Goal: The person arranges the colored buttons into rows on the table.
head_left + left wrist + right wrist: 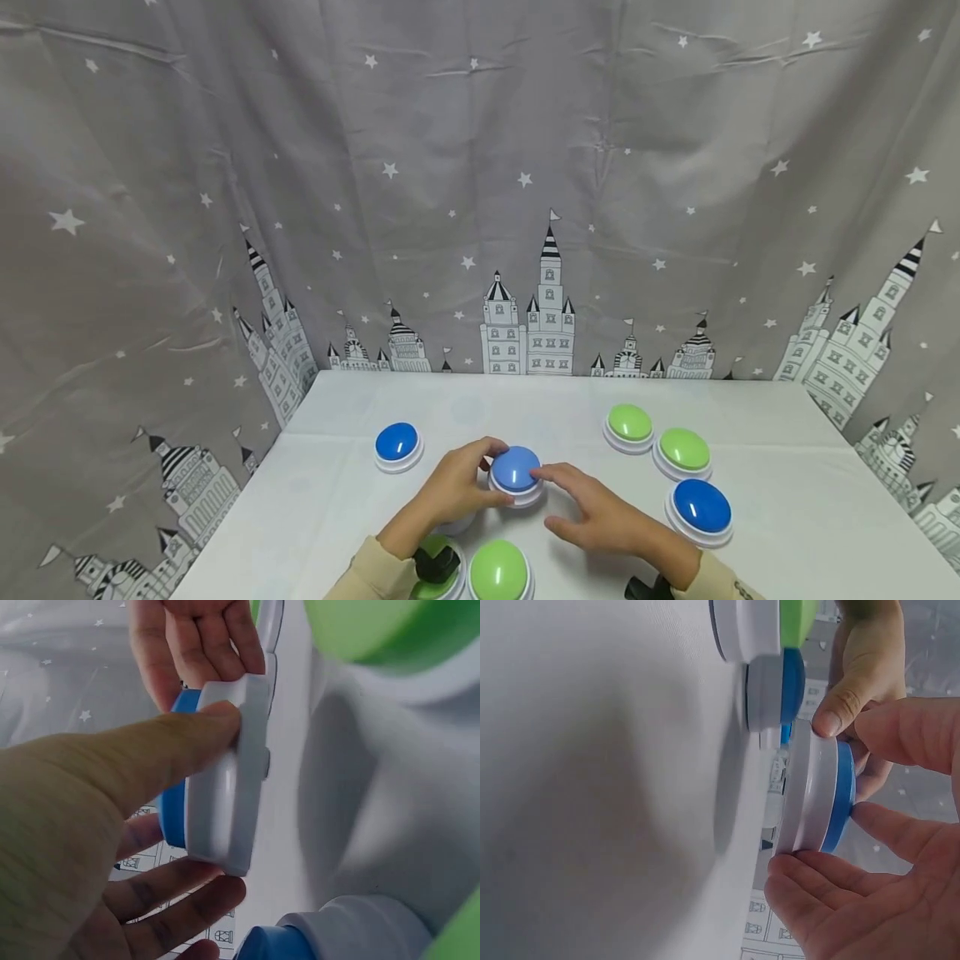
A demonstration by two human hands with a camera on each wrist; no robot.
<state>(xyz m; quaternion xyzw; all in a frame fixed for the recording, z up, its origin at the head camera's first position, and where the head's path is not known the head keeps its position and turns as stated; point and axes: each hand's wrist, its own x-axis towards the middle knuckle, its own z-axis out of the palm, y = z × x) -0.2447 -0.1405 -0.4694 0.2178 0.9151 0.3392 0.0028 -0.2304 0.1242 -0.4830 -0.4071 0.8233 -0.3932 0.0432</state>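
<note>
A blue push button (516, 468) with a round white base is between the two hands in the head view. My left hand (456, 483) grips it by the side of its base, thumb on the near side and fingers on the far side. The left wrist view shows the left thumb (172, 750) laid across the white rim. On the other side is my right hand (600, 508), its fingers extended, fingertips right at the dome and rim. In the right wrist view, the right thumb (919, 731) stands away from the button, which is held above the white table (592, 787).
Two green buttons (630, 423) and a blue button (702, 506) stand to the right. Another blue button (397, 442) is at the left. Near the front, a green button (498, 571) stands beside another partly covered by the left wrist. A grey castle-print curtain (450, 208) hangs behind.
</note>
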